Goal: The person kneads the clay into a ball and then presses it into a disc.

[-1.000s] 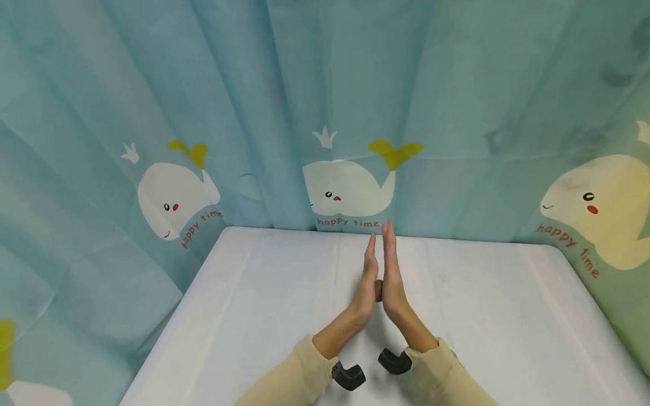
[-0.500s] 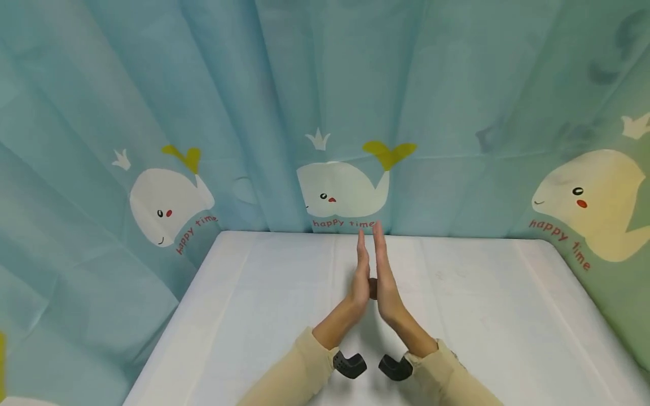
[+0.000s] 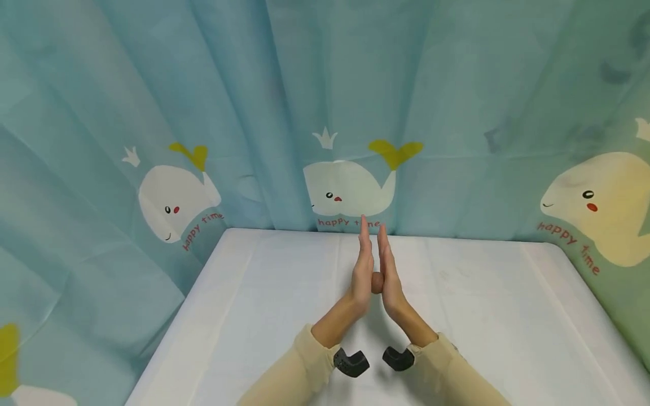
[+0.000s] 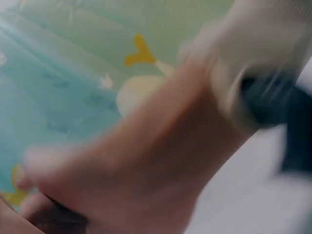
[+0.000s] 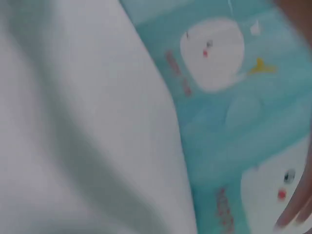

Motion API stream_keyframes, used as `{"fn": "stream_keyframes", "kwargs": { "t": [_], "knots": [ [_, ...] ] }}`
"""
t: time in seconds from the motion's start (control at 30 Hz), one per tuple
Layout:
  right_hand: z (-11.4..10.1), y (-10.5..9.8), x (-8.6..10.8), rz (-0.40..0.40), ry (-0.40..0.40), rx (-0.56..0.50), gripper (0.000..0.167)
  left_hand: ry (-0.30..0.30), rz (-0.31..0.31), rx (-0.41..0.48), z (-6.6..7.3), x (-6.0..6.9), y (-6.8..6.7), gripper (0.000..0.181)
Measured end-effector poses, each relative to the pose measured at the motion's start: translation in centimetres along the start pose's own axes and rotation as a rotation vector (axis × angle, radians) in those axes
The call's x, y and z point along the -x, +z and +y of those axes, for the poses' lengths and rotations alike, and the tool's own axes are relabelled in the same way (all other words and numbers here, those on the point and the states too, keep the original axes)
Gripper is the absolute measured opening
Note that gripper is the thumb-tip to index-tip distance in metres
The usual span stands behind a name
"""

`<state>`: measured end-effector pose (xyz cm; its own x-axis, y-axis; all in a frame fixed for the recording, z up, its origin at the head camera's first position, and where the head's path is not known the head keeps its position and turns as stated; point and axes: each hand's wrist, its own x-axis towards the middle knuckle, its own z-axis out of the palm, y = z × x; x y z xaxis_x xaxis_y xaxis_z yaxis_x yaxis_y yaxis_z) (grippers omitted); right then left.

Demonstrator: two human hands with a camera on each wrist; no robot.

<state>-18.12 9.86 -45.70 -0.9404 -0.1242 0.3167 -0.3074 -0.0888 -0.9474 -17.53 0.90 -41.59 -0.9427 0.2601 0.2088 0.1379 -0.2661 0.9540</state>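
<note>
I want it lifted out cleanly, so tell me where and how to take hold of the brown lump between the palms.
The brown lump is probably best pinched by the upper and lower edges of its rounded, exposed face, coming from the wearer's side: the left grip and right grip cover its flanks, palms facing. Its far side is hidden.
</note>
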Motion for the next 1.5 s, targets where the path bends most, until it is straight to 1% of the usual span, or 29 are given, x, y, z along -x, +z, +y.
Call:
{"fn": "stream_keyframes", "kwargs": {
  "t": [0.1,0.17,0.23,0.33,0.4,0.47,0.5,0.57,0.63,0.67,0.7,0.8,0.87,0.9,0.97,1.03,1.1,1.17,1.2,1.27,1.33,1.43,1.5],
  "knots": [
    [-1.2,1.0,1.1,-0.005,-0.038,-0.014,0.057,0.047,0.009,-0.115,-0.6,-1.0,-0.4,0.062],
    [-2.3,1.3,1.3,-0.003,-0.062,-0.003,0.057,0.054,0.017,-0.144,-1.2,-1.4,-0.5,0.061],
    [-3.2,1.0,0.9,0.017,-0.07,0.006,0.057,0.048,0.004,-0.157,-1.9,-1.2,-0.3,0.061],
    [-3.7,-0.2,-0.3,0.059,-0.051,-0.019,0.056,0.036,-0.036,-0.127,-2.4,-0.1,0.4,0.061],
    [-3.3,-1.2,-1.2,0.086,-0.015,-0.059,0.057,0.038,-0.066,-0.106,-2.3,0.7,0.9,0.061],
    [-2.6,-1.8,-1.6,0.098,0.022,-0.073,0.058,0.03,-0.068,-0.043,-2.0,1.2,1.2,0.061],
    [-2.1,-1.9,-1.6,0.095,0.041,-0.067,0.058,0.017,-0.065,-0.005,-1.7,1.2,1.2,0.061],
    [-1.4,-1.6,-1.1,0.073,0.063,-0.049,0.057,0.003,-0.046,0.049,-1.3,1.0,1.0,0.064],
    [-1.2,-0.7,-0.2,0.047,0.045,-0.011,0.056,-0.004,-0.013,0.068,-0.9,0.4,0.6,0.065],
    [-1.4,-0.2,0.3,0.03,0.025,0.002,0.056,-0.01,-0.001,0.048,-0.9,0.1,0.3,0.065],
    [-1.7,0.3,0.8,0.016,0.008,0.012,0.055,-0.004,0.005,0.016,-0.9,-0.2,0.1,0.065],
    [-3.4,1.3,1.5,-0.016,-0.076,0.037,0.055,-0.005,0.003,-0.052,-1.6,-0.7,-0.4,0.062],
    [-4.3,1.3,1.1,-0.014,-0.093,0.029,0.057,-0.035,-0.011,-0.067,-1.9,-0.4,-0.3,0.061],
    [-4.5,1.1,0.7,-0.003,-0.09,0.025,0.057,-0.04,-0.021,-0.067,-2.1,-0.2,-0.1,0.061],
    [-4.5,0.3,-0.3,0.033,-0.069,0.011,0.057,-0.054,-0.035,-0.039,-1.9,0.4,0.4,0.06],
    [-3.8,-0.8,-1.3,0.076,-0.033,-0.017,0.058,-0.06,-0.049,0.01,-1.6,1.0,0.8,0.062],
    [-3.0,-1.5,-1.9,0.106,-0.007,-0.025,0.057,-0.042,-0.058,0.067,-1.1,1.4,1.1,0.062],
    [-2.1,-1.7,-1.9,0.107,0.016,-0.034,0.057,-0.039,-0.05,0.121,-0.5,1.4,1.1,0.064],
    [-1.7,-1.5,-1.6,0.092,0.024,-0.029,0.057,-0.034,-0.039,0.127,-0.2,1.4,1.0,0.065],
    [-1.1,-0.6,-0.6,0.048,0.028,-0.012,0.056,-0.006,-0.011,0.109,0.3,0.9,0.5,0.064],
    [-1.0,0.4,0.6,0.007,0.015,-0.011,0.055,0.024,0.012,0.044,0.4,0.1,0.0,0.064],
    [-2.0,1.4,1.7,-0.019,-0.034,-0.01,0.056,0.055,0.023,-0.089,-0.6,-0.9,-0.6,0.063],
    [-2.8,1.6,1.8,-0.02,-0.064,-0.004,0.057,0.051,0.029,-0.149,-1.5,-1.2,-0.8,0.063]
  ]
}}
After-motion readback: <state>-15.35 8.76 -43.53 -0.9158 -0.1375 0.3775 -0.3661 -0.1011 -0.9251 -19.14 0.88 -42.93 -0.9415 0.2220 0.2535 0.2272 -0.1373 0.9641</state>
